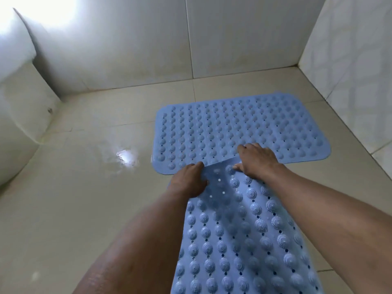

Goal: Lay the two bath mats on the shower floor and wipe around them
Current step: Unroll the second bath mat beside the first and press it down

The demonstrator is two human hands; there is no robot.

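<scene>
On wet tiled shower floor (84, 209), first mat (244, 128) flat; second mat (244, 240), probably limp and slippery, gripped at far edge by left hand (188, 181) and right hand (256, 160).

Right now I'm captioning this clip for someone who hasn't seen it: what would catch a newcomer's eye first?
Two blue studded rubber bath mats stand out against the pale tiled shower floor: the far mat lies flat near the right wall. The near mat is held by its far edge, overlapping the first, with the left hand and right hand gripping it. A bright wet glare glints on the floor to the left.
</scene>
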